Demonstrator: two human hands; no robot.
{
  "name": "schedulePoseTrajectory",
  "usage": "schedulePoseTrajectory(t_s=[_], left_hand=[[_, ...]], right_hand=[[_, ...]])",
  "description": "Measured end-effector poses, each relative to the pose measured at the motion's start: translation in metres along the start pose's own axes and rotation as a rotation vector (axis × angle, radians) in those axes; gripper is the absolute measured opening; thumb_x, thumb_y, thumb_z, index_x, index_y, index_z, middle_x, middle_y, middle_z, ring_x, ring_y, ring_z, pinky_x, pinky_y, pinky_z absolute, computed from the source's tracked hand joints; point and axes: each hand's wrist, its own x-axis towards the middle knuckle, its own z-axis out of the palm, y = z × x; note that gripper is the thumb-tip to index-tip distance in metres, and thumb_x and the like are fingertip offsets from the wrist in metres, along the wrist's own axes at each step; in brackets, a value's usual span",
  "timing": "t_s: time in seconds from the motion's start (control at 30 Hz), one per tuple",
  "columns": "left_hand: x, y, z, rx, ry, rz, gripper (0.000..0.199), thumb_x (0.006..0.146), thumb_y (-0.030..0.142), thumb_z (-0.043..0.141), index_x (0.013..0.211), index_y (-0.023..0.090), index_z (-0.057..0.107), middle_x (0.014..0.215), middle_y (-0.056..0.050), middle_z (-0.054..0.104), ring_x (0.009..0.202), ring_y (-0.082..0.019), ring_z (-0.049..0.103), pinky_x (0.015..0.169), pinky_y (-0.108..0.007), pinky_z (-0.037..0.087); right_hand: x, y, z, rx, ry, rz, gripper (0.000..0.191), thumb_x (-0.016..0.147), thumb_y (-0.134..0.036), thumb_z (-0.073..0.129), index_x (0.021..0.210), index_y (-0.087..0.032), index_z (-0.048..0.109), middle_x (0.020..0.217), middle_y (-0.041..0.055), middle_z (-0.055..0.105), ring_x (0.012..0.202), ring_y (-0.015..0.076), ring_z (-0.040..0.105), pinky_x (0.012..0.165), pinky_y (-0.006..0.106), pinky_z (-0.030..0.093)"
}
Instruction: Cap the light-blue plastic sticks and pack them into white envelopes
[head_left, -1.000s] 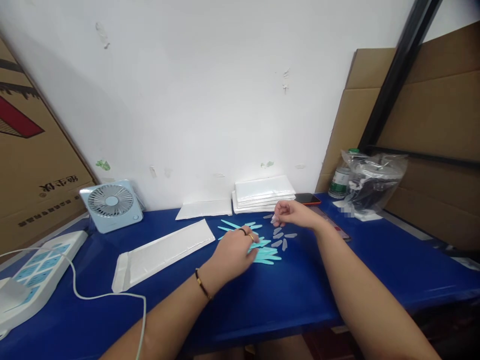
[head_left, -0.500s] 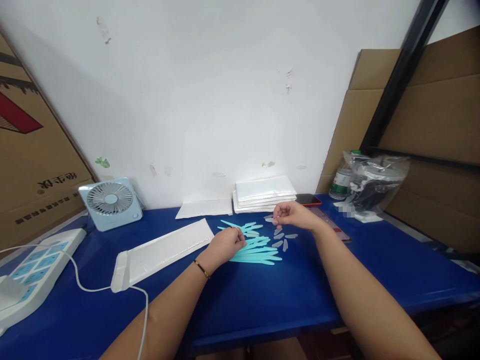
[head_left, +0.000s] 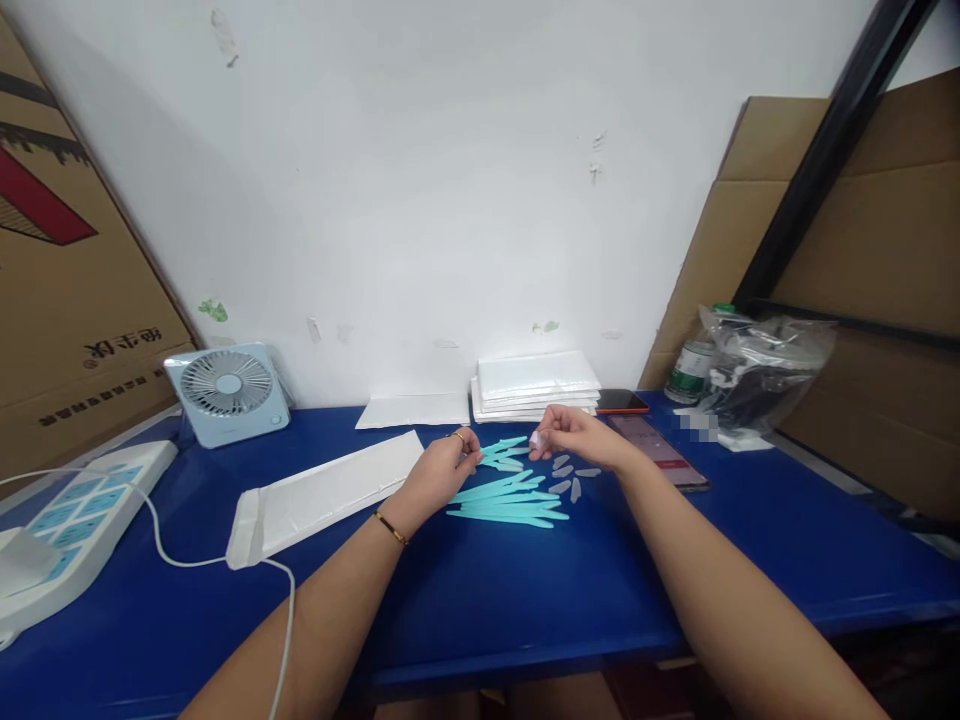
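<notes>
Several turquoise forked sticks (head_left: 510,511) lie fanned out on the blue table. My left hand (head_left: 448,462) pinches the left end of a turquoise stick (head_left: 501,455) just behind them. Facing it from the right, my right hand (head_left: 562,436) holds a small translucent piece (head_left: 535,440) between thumb and finger, close to the forked tips. More translucent pieces (head_left: 561,487) lie loose below my right hand. A long white padded envelope (head_left: 330,497) lies left of the sticks.
Behind my hands is a stack of white envelopes (head_left: 536,380), with phones (head_left: 660,452) to its right. A bottle (head_left: 691,368) and a plastic bag (head_left: 772,370) stand farther right. At left are a blue fan (head_left: 229,392), a power strip (head_left: 82,520) and a white cable.
My left hand has moved slightly up and left, drawing a stick away from the lower bunch. My right hand has shifted a little left, closer to the forked tips. The camera view has shifted slightly.
</notes>
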Motion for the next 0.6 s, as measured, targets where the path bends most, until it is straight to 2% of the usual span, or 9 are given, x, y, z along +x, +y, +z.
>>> schedulePoseTrajectory(t_s=[0.1,0.17,0.3,0.6], left_hand=[[0.001,-0.002,-0.002,0.028,0.024,0.002,0.014,0.086,0.032,0.042,0.086,0.021,0.051,0.076,0.001,0.060,0.068,-0.014,0.057,0.061,-0.024,0.038],[0.002,-0.003,-0.003,0.068,0.050,0.014,0.013,0.086,0.032,0.043,0.085,0.021,0.051,0.078,0.000,0.060,0.071,-0.015,0.056,0.064,-0.025,0.038],[0.004,-0.004,-0.006,0.108,0.068,0.029,0.013,0.086,0.031,0.043,0.085,0.021,0.051,0.078,0.001,0.060,0.072,-0.015,0.055,0.063,-0.025,0.037],[0.004,-0.005,-0.002,0.069,0.061,0.031,0.013,0.085,0.031,0.043,0.084,0.021,0.052,0.076,0.001,0.059,0.071,-0.014,0.054,0.061,-0.025,0.036]], right_hand=[[0.001,0.000,0.000,-0.065,-0.019,0.010,0.035,0.075,-0.041,0.065,0.099,-0.016,0.060,0.076,0.0027,0.065,0.061,0.0121,0.061,0.057,0.025,0.046],[0.002,0.001,-0.001,-0.152,-0.014,-0.007,0.041,0.075,-0.042,0.064,0.106,-0.016,0.063,0.077,0.0027,0.065,0.061,0.0113,0.058,0.060,0.027,0.047],[0.004,0.003,0.000,-0.281,-0.001,-0.064,0.040,0.073,-0.043,0.064,0.101,-0.016,0.068,0.080,0.0046,0.066,0.068,0.0140,0.057,0.064,0.028,0.046],[0.006,0.004,0.012,-0.325,0.031,-0.063,0.036,0.074,-0.043,0.063,0.096,-0.016,0.070,0.066,0.0026,0.064,0.063,0.0144,0.057,0.056,0.025,0.044]])
